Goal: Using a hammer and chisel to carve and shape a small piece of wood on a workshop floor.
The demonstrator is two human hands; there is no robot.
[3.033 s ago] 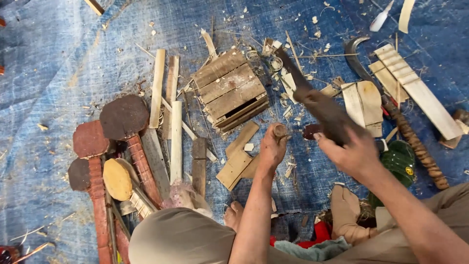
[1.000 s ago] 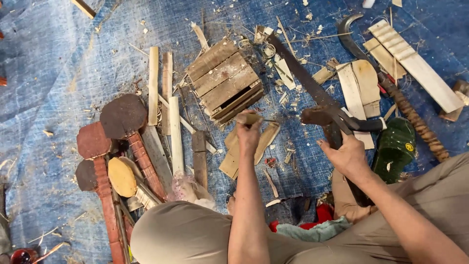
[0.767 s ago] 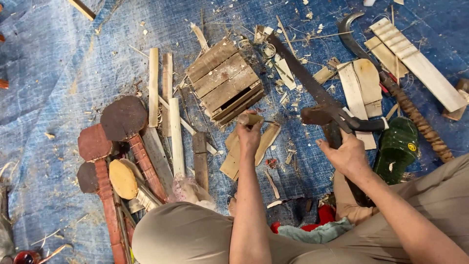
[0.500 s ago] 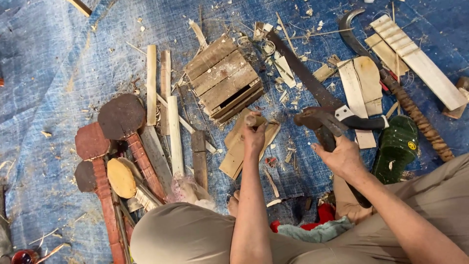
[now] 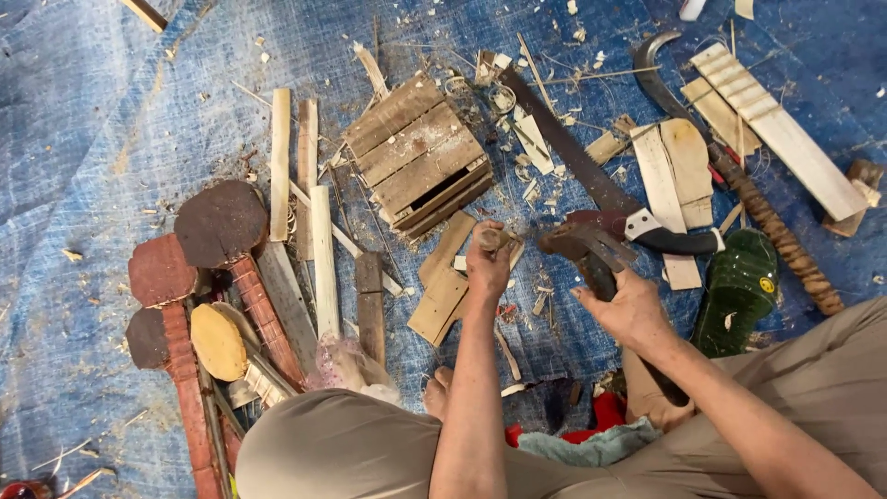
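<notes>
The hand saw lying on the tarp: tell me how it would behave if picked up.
The hand saw probably lifts handle-heavy, since its long thin blade looks light. The blade would likely flex a little. Flat on the tarp, it should slide, not roll.

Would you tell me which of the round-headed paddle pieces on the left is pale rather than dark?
The small pale paddle, lowest right of the group; the other three heads are dark reddish-brown.

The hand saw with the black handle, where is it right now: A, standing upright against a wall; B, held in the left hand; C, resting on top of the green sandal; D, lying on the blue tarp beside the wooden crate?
D: the hand saw lies flat on the blue tarp, just to the side of the wooden crate, with neither hand on it; the right hand grips a different tool.
</notes>
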